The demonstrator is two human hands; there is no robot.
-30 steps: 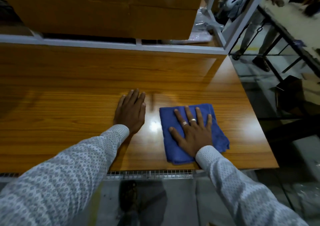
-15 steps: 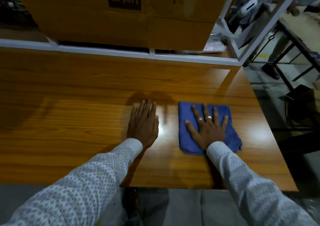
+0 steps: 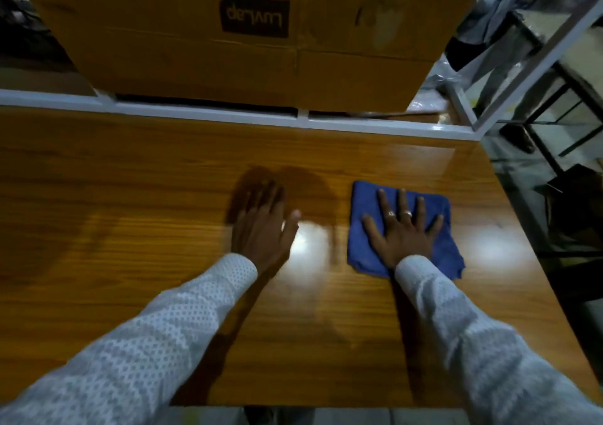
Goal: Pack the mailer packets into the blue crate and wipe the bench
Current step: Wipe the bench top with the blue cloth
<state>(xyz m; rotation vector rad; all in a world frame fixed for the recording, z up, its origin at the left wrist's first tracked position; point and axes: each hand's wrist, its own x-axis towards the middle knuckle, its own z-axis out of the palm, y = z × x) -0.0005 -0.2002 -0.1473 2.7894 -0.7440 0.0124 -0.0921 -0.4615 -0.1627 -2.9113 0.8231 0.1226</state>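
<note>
I'm looking at a bench point(image 3: 130, 228) of orange-brown wood-grain laminate, glossy enough to throw back two white glares, one at centre, one at three o'clock. Under my right hand point(image 3: 403, 235) there's a blue cloth point(image 3: 365, 202), soft, matt, with a frayed edge at its near-right corner. At twelve o'clock sits a cardboard box point(image 3: 195, 65), matt brown with a printed dark label. Below it runs a white-painted rail point(image 3: 208, 113), smooth with a slight sheen. My sleeves point(image 3: 146, 343) are pale woven fabric, finely dotted.

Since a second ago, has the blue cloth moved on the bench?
Yes. The blue cloth, under the flat right hand, has slid away from the near bench edge toward the white rail at the back of the bench.
</note>
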